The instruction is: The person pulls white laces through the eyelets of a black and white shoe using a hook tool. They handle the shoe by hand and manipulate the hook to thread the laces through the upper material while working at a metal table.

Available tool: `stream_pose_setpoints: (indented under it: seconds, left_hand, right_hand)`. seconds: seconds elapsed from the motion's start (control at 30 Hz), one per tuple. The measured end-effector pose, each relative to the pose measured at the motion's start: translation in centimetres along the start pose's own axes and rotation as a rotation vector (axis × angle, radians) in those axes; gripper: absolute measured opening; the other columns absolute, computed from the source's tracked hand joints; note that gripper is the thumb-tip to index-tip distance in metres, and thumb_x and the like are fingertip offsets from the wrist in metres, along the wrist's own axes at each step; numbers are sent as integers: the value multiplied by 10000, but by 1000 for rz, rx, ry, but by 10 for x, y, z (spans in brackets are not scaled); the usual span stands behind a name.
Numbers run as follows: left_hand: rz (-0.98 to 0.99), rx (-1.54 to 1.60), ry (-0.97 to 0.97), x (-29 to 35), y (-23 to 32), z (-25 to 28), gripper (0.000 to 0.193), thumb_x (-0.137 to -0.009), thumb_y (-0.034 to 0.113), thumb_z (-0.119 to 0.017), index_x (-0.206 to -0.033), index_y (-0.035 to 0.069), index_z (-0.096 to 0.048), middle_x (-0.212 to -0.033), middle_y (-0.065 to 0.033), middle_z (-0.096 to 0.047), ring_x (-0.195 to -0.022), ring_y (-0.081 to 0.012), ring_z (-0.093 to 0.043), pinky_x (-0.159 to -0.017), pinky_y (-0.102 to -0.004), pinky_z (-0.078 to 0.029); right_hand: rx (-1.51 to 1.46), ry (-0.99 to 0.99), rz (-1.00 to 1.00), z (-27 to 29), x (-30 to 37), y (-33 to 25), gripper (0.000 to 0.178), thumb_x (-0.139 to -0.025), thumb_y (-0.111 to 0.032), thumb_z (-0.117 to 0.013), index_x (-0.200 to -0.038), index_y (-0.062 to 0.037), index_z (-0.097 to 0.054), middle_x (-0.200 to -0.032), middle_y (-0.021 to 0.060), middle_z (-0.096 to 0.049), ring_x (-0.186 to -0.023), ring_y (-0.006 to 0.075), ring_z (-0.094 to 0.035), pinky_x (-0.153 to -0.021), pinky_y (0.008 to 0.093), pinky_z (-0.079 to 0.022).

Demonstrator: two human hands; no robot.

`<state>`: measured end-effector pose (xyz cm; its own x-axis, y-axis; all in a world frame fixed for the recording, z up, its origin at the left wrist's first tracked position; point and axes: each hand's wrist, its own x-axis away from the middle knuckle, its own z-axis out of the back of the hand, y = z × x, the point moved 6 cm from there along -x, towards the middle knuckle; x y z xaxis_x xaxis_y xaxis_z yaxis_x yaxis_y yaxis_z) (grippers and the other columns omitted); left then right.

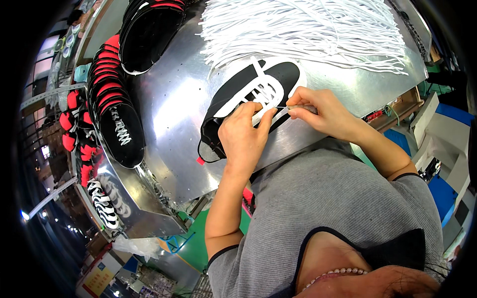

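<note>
A black and white shoe upper (232, 93) lies on the metal tabletop in front of me, its red-tabbed heel toward the lower left. White lace (268, 90) runs in crossing rows over its opening. My left hand (244, 133) rests on the near side of the upper, thumb and fingers closed on its edge by the lacing. From the right, my right hand (320, 113) grips a slim hooked needle tool (282, 107), its thin metal shaft reaching the eyelet edge beside my left thumb. Most of the tool's handle is hidden by my fingers.
Beyond the upper lies a broad heap of white shoelaces (308, 35). A row of nested black and red uppers (120, 130) lines the table's left side, with another stack (151, 37) at the far left. At the right stands a white and blue plastic crate (449, 129).
</note>
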<state>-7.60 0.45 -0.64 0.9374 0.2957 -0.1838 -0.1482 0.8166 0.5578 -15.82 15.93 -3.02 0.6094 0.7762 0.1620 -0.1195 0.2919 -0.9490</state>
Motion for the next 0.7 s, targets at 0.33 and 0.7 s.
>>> stream_pose_setpoints:
  seconds: [0.33, 0.7]
  left_hand:
    - [12, 106, -106, 2, 2, -3, 235, -768, 198, -807, -816, 20, -659, -770, -104, -676, -677, -253, -662, -615, -325, -491]
    - [-149, -10, -39, 15, 10, 5, 145, -784, 84, -769, -815, 27, -640, -740, -84, -646, -628, -252, -630, -566, -336, -470]
  right_hand:
    - [-85, 25, -66, -13, -3, 11, 125, -929, -99, -619, -977, 12, -586, -819, 106, -693, -739, 162, -659, -673, 289, -499]
    - [90, -101, -70, -9, -3, 0, 170, -947, -128, -597, -1062, -5, -577, -832, 56, -653, -733, 127, -617, -702, 277, -509]
